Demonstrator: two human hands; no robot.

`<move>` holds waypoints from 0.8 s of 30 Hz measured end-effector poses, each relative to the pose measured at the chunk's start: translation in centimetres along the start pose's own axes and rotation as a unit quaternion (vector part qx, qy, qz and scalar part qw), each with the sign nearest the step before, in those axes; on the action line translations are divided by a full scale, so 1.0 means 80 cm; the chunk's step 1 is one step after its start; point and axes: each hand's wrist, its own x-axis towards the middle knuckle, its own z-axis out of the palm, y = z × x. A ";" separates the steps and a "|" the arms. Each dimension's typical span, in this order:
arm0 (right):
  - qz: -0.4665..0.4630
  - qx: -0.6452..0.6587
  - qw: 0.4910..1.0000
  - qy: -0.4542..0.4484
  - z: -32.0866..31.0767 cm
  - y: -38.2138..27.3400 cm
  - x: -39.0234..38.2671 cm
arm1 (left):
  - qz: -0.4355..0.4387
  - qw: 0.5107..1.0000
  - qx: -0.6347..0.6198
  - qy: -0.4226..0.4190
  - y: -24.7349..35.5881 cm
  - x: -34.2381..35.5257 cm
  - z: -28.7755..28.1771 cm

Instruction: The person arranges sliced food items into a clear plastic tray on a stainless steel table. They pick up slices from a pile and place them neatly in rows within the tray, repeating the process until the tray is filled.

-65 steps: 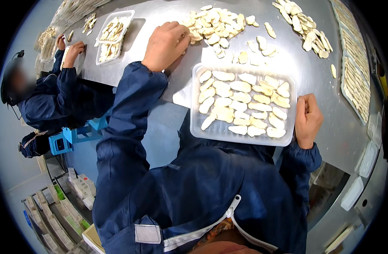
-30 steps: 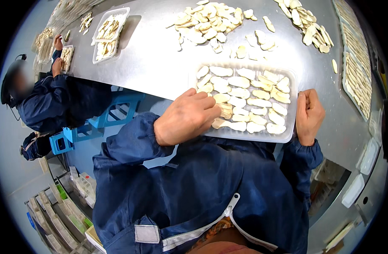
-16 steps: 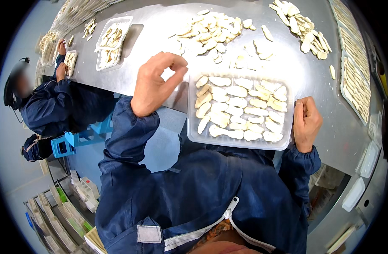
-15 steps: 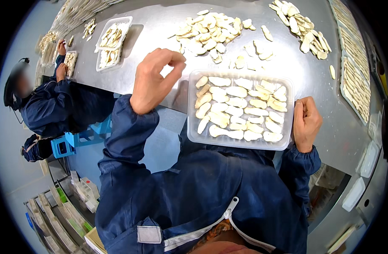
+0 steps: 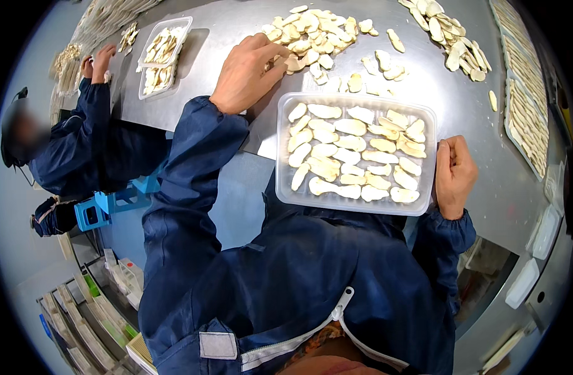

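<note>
A translucent plastic tray [image 5: 355, 207] lies in front of me, its near edge against my jacket. Rows of cream-coloured, elongated slices [image 5: 349, 127] with tan edges fill it; their exact kind I cannot tell. Beyond its far left corner, my left hand [image 5: 249, 72] reaches to the near left edge of a heap of similar slices [image 5: 314, 34]. Its thumb and fingers are apart, right beside a slice. My right hand [image 5: 455, 178] is curled into a loose fist beside the tray's right rim. Whatever it may hold is hidden.
A second heap [image 5: 449, 40] lies at the far right, near long filled trays [image 5: 527, 119]. Loose slices [image 5: 389, 65] are scattered beyond my tray. Two stacked containers [image 5: 163, 59] of slices stand at the left. A co-worker [image 5: 68, 147] sits there by a blue stool [image 5: 114, 203].
My left hand has moved forward and right to the heap, its fingers extending. The tray has shifted slightly away from me, my right hand along with it. The co-worker's hands have risen.
</note>
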 end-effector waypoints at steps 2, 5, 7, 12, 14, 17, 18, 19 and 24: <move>-0.001 -0.013 1.000 -0.001 0.000 -0.001 0.000 | 0.009 1.000 -0.011 0.005 -0.002 -0.001 0.002; -0.005 -0.023 1.000 0.002 0.000 -0.002 0.000 | -0.026 0.999 -0.041 0.004 -0.003 -0.004 0.006; -0.006 -0.022 1.000 0.007 0.001 -0.004 0.001 | -0.060 0.995 -0.082 -0.003 -0.003 -0.004 0.004; -0.008 -0.038 0.999 0.006 0.002 -0.002 0.002 | -0.078 0.974 -0.211 -0.027 0.011 -0.017 -0.023; -0.004 -0.029 1.000 0.003 0.001 0.001 0.001 | -0.050 0.971 -0.226 -0.052 0.040 -0.023 -0.040; 0.000 -0.019 1.000 -0.003 -0.001 0.003 0.000 | -0.006 0.968 -0.234 -0.094 0.063 -0.023 -0.045; 0.002 -0.017 1.000 -0.004 -0.001 0.002 0.000 | -0.009 0.971 -0.218 -0.094 0.068 -0.023 -0.044; 0.001 -0.018 1.000 -0.005 0.000 0.000 0.001 | -0.012 0.975 -0.202 -0.095 0.072 -0.024 -0.045; -0.007 -0.017 1.000 0.008 0.001 -0.007 0.001 | 0.024 0.986 -0.119 -0.116 0.070 -0.020 -0.039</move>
